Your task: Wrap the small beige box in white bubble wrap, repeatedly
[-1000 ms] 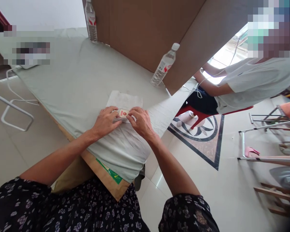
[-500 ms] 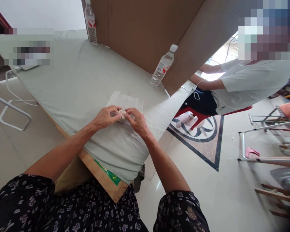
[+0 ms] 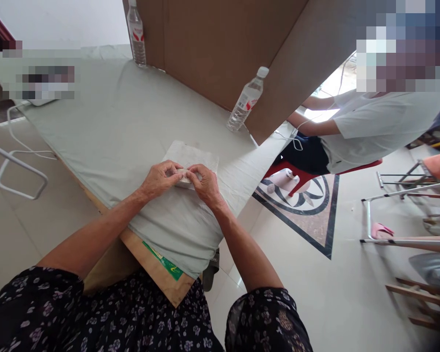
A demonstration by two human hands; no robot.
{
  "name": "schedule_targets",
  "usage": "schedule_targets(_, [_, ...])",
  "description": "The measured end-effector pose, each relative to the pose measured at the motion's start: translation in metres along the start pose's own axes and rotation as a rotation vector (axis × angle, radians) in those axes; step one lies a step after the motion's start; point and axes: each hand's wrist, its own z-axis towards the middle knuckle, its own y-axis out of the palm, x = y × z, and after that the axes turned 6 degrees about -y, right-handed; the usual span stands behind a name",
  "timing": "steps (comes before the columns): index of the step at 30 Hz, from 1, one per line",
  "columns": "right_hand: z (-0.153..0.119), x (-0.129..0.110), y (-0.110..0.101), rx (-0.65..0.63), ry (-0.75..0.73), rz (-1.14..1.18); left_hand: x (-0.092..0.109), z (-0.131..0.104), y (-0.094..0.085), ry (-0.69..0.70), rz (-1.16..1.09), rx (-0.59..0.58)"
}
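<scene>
My left hand (image 3: 160, 179) and my right hand (image 3: 207, 185) meet over the near part of the table, fingertips close together. Pinched between both sets of thumbs and fingers is a small whitish piece (image 3: 184, 172), largely covered by the fingers; its kind does not show. Beneath and just behind the hands lies a thin white sheet (image 3: 198, 153), creased, like paper or tissue. It rests on the pale green cloth (image 3: 106, 122) that covers the table.
A water bottle (image 3: 245, 100) leans near a large brown cardboard panel (image 3: 220, 44); another bottle (image 3: 137, 36) stands farther left. To the right, a person in a white shirt (image 3: 385, 129) sits on a red stool (image 3: 297, 177). A white cable (image 3: 18, 137) hangs at left.
My right hand has shifted slightly left, and its fingertips have come closer to the left ones. Less of the whitish piece shows between them, and it looks flatter.
</scene>
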Motion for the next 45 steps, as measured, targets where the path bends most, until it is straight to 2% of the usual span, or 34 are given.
schedule_targets(8, [-0.006,0.0,0.007,0.045,0.038,0.01,0.001,-0.002,0.003,-0.058,-0.013,0.017])
schedule_targets(13, [-0.006,0.003,0.007,0.066,0.096,0.066,0.011,0.002,-0.003,-0.115,0.05,-0.037])
schedule_targets(16, [-0.01,-0.006,-0.005,0.131,0.065,-0.131,0.016,0.005,-0.008,-0.154,0.057,-0.077])
schedule_targets(19, [-0.019,-0.028,-0.018,0.18,-0.058,-0.403,0.016,0.008,-0.009,-0.158,0.066,-0.093])
schedule_targets(22, [-0.026,-0.047,-0.019,-0.023,-0.168,-0.516,0.014,0.009,-0.009,-0.125,0.068,-0.107])
schedule_targets(25, [-0.027,-0.051,-0.01,-0.213,-0.17,-0.534,0.012,0.01,-0.011,-0.11,0.07,-0.12])
schedule_targets(29, [-0.02,-0.045,-0.01,-0.244,-0.153,-0.501,0.008,0.005,-0.02,-0.126,0.058,-0.143])
schedule_targets(33, [-0.01,-0.046,-0.018,-0.317,-0.188,-0.513,0.001,0.002,-0.027,-0.158,0.108,-0.08])
schedule_targets(37, [-0.003,-0.049,-0.017,-0.366,-0.157,-0.552,-0.005,0.004,-0.027,-0.186,0.203,-0.047])
schedule_targets(41, [-0.004,-0.046,-0.015,-0.357,-0.16,-0.542,-0.006,0.008,-0.03,-0.211,0.311,-0.01])
schedule_targets(45, [-0.007,-0.043,-0.015,-0.329,-0.183,-0.528,-0.005,0.009,-0.045,-0.246,0.363,0.003])
